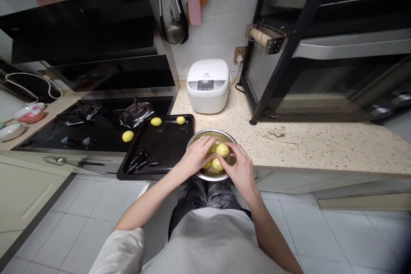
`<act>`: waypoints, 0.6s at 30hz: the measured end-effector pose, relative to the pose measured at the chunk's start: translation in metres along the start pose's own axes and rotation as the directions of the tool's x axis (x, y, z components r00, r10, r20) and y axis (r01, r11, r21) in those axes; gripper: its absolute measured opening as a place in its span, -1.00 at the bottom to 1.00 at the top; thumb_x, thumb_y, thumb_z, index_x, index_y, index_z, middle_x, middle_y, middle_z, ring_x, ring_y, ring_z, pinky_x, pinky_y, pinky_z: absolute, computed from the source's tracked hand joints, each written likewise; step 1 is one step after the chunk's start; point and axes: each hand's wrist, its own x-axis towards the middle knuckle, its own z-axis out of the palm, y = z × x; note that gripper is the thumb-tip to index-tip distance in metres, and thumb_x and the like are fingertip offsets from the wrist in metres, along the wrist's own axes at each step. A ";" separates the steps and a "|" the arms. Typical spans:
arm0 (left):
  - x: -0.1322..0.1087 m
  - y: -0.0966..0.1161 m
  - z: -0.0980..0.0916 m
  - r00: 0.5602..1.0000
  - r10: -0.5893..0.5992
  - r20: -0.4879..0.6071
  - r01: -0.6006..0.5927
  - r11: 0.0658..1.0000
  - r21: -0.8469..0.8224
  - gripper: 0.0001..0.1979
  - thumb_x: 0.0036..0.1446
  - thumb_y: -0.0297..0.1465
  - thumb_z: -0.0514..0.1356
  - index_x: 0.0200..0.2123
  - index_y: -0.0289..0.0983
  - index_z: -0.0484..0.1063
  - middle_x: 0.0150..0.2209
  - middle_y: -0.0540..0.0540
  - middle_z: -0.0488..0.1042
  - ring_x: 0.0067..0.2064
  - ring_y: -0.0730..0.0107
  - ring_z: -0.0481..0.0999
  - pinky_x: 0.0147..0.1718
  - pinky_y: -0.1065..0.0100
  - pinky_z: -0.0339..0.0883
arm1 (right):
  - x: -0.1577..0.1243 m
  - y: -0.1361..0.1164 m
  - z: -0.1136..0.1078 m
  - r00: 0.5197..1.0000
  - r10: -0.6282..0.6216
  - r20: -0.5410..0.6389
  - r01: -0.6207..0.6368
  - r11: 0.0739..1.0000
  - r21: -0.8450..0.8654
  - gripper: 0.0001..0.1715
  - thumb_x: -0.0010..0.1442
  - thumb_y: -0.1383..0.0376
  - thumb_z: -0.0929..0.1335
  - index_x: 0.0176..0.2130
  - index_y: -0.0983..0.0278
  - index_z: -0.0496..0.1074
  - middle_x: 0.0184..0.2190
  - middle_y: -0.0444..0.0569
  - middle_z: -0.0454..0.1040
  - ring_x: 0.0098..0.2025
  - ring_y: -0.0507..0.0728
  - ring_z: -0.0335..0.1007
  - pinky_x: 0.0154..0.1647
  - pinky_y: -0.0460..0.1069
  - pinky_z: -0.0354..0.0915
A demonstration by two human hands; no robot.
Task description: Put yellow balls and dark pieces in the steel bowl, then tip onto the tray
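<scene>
A metal bowl with several lemons and what looks like water stands at the counter's front edge, close to my body. Above the other fruit, a yellow lemon is held between my two hands. My right hand pinches it from the right with thumb and fingers. From the left, my left hand curves over the bowl, its fingertips and thumb closed against the same fruit. Just below it lies another lemon in the bowl. My left hand partly covers the rest of the bowl's contents.
Left of the bowl, a black baking tray overlaps the stove and holds dark elongated pieces and lemons. One more lemon rests beside it. A white rice cooker stands behind. To the right is a black rack.
</scene>
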 end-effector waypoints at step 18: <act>0.034 -0.022 0.007 0.957 -0.089 0.275 0.061 0.992 0.109 -0.63 0.12 -0.66 0.16 -0.05 -0.27 0.55 -0.01 -0.19 0.53 -0.03 0.16 0.59 -0.02 0.21 0.51 | 0.025 0.006 -0.005 0.964 -0.001 0.265 0.086 0.946 -0.312 -0.58 0.25 0.43 0.36 0.09 0.24 0.48 0.01 0.13 0.60 0.03 0.34 0.54 0.02 0.21 0.47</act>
